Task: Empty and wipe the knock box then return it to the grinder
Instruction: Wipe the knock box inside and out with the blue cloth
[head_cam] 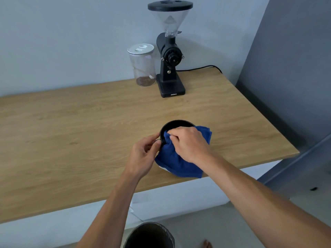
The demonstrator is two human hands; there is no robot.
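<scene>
The knock box (176, 124) is a round black cup standing on the wooden table (71, 133) near its front edge. My left hand (143, 154) grips its left rim with thumb and fingers. My right hand (188, 142) presses a blue cloth (176, 162) into the cup; the cloth spills over the rim toward me and to the right. Most of the cup's inside is hidden by my hand and the cloth. The black grinder (170, 58) with a clear hopper stands at the back of the table, its base platform bare.
A clear jar (142, 66) with a white lid and a little coffee stands left of the grinder. The grinder's black cord (200, 68) runs right along the wall. A dark round bin (149, 236) sits on the floor below the table edge. A grey wall bounds the right.
</scene>
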